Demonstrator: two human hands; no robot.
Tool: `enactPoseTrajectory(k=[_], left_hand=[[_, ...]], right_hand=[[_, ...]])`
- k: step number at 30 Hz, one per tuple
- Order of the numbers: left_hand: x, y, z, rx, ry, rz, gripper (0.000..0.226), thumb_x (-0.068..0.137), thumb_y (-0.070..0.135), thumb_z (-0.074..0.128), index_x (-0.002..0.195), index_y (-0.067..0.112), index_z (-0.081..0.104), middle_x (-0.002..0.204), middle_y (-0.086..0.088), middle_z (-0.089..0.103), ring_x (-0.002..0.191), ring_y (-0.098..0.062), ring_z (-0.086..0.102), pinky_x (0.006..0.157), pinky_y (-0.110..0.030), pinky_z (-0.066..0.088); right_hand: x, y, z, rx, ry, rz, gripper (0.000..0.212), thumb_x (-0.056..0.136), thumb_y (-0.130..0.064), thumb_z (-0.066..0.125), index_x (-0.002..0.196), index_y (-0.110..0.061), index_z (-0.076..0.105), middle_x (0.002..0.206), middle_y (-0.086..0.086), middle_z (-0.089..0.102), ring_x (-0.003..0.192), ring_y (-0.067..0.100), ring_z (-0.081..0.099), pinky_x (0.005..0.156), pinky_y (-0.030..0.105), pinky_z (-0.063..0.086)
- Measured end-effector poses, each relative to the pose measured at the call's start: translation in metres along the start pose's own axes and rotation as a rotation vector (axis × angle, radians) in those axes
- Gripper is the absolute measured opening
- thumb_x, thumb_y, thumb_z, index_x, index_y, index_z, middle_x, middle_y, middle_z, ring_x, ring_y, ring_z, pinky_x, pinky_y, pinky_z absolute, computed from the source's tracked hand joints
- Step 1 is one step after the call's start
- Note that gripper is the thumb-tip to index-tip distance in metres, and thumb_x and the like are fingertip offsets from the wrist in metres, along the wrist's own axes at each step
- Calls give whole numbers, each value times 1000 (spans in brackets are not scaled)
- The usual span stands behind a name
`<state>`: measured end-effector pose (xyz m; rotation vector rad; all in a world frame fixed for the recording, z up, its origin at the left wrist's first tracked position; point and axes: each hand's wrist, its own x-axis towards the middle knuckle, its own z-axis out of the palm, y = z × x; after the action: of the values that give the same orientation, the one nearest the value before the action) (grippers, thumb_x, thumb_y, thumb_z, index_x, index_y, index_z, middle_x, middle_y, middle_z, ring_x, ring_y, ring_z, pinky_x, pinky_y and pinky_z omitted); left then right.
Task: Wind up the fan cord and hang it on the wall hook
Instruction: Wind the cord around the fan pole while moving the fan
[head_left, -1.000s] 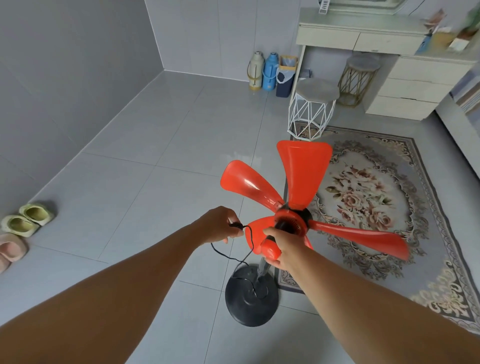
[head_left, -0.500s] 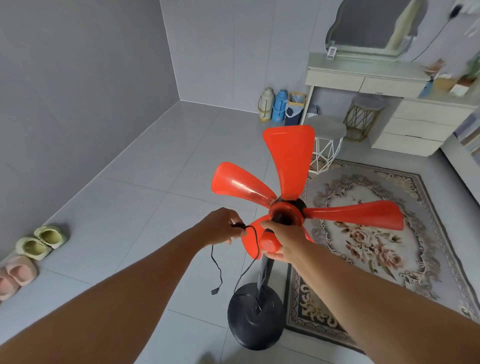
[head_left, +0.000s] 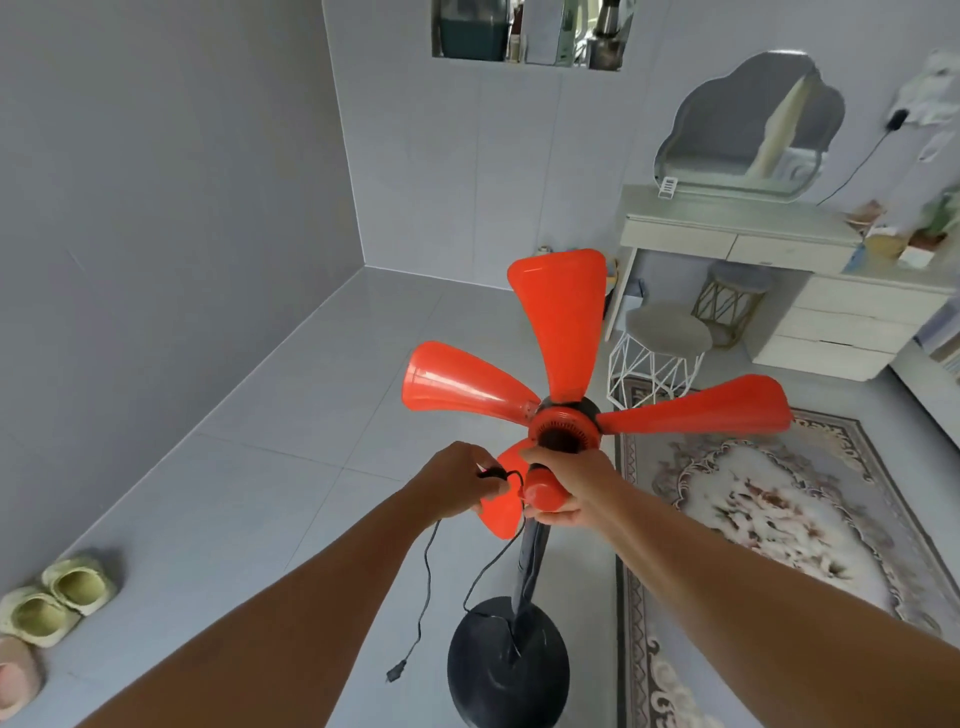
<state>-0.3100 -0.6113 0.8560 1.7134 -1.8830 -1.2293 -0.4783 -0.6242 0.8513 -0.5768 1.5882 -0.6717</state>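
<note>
An orange fan (head_left: 563, 338) with bare blades stands on a dark pole and a round black base (head_left: 506, 660). My right hand (head_left: 569, 480) grips the orange motor housing behind the blades. My left hand (head_left: 457, 483), just left of it, is closed on the thin black cord (head_left: 427, 577). One strand hangs from that hand down to the plug (head_left: 396, 672), which dangles above the floor. Another strand loops from my left hand down to the base. No wall hook is visible.
A patterned rug (head_left: 769, 545) lies right of the fan. A white wire stool (head_left: 660, 348), a rattan stool (head_left: 732, 306) and a white dresser (head_left: 810, 270) with a mirror stand at the back right. Slippers (head_left: 57, 597) lie at the left wall.
The view has tilted up, showing more of the back wall. My left hand has moved closer to the motor housing, and the plug end has come free and hangs lower.
</note>
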Motion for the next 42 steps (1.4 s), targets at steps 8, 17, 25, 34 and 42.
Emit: enactPoseTrajectory(k=[8, 17, 25, 34, 42], left_hand=[[111, -12, -95, 18, 35, 24, 27, 86, 21, 66, 105, 3, 70, 97, -16, 74, 70, -19, 66, 66, -25, 49], [251, -23, -208, 38, 94, -46, 26, 85, 21, 65, 104, 4, 71, 96, -15, 74, 69, -17, 67, 68, -25, 50], [374, -45, -309, 1, 188, -102, 19, 84, 20, 66, 94, 4, 71, 85, -9, 72, 66, -16, 66, 57, -21, 45], [533, -94, -428, -17, 204, -111, 14, 82, 19, 66, 86, 7, 71, 78, -6, 69, 60, -11, 63, 51, -16, 36], [675, -116, -542, -66, 209, -123, 16, 84, 21, 67, 85, 6, 71, 79, -5, 70, 54, -6, 63, 44, -6, 37]], right_hand=[[70, -109, 55, -24, -36, -14, 66, 73, -24, 84, 124, -9, 46, 112, 25, 67, 79, 38, 74, 47, 39, 61], [190, -245, 126, -75, -85, 0, 68, 70, -25, 85, 123, -10, 45, 110, 26, 67, 74, 38, 74, 42, 37, 58], [289, -359, 206, -128, -197, -97, 70, 66, -19, 88, 123, -10, 49, 120, 22, 61, 100, 42, 68, 44, 38, 58], [420, -490, 292, -213, -221, -106, 67, 71, -20, 85, 127, -10, 49, 117, 26, 64, 100, 44, 69, 49, 38, 61], [531, -616, 356, -204, -186, -111, 56, 72, -19, 84, 117, -12, 51, 111, 24, 68, 93, 41, 73, 68, 48, 64]])
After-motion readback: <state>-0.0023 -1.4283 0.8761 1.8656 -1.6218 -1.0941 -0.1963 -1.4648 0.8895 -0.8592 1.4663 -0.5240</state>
